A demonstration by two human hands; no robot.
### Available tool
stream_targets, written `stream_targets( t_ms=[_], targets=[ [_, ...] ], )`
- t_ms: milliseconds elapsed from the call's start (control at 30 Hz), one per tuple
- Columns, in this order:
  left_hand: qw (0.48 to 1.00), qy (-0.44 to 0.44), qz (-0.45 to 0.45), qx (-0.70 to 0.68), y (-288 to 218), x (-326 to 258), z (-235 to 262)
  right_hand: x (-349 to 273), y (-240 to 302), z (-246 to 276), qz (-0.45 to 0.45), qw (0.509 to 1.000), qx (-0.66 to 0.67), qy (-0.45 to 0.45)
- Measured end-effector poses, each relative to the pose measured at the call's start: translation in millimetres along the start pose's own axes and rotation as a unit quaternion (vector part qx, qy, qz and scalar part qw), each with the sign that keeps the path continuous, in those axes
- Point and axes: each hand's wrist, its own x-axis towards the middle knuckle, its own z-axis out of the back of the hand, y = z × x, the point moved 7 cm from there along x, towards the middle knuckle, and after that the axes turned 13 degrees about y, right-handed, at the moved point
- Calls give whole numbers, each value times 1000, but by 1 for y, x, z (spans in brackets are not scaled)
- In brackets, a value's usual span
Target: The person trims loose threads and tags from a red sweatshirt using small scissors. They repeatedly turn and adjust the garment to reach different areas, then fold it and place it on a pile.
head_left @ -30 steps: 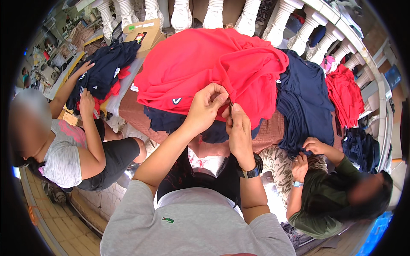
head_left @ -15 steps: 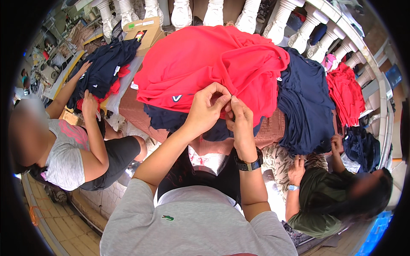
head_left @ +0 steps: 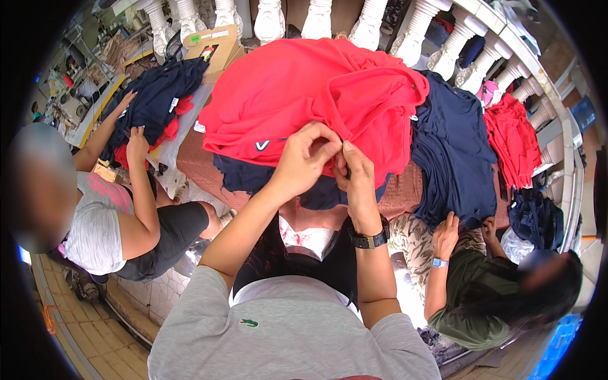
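A large red garment (head_left: 272, 88) lies heaped in front of me, with a small white-and-dark mark near its front edge. My left hand (head_left: 307, 158) is closed, thumb and forefinger pinching a bit of the red cloth at its front fold. Close against it, my right hand (head_left: 356, 174) is also closed, fingertips meeting the left ones. A small dark object (head_left: 347, 171) shows between the right fingers, mostly hidden, its kind unclear. Beneath the red garment, navy cloth (head_left: 234, 176) sticks out along the front.
A brown-covered table (head_left: 196, 158) bears the cloth. Navy garments (head_left: 453, 152) lie at the right, handled by a person in dark green; red garments (head_left: 513, 139) are beyond. At left, another person touches navy cloth (head_left: 155, 95) near a cardboard box (head_left: 218, 54). White balusters (head_left: 316, 22) line the back.
My hands stay almost in place at the red cloth. The person at left leans and shifts a hand slightly; the person at right moves both hands along the navy cloth's near edge.
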Motion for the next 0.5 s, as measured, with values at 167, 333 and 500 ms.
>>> stream_targets(
  t_ms=[167,333,500],
  targets=[
    [997,-33,-67,-11,-28,-25,18,-17,42,12,106,979,-169,-46],
    [937,251,68,236,-34,-71,0,-7,51,20,115,950,-283,-62],
    [965,41,131,224,-16,-85,11,2,32,22,84,963,-253,-29]
  ],
)
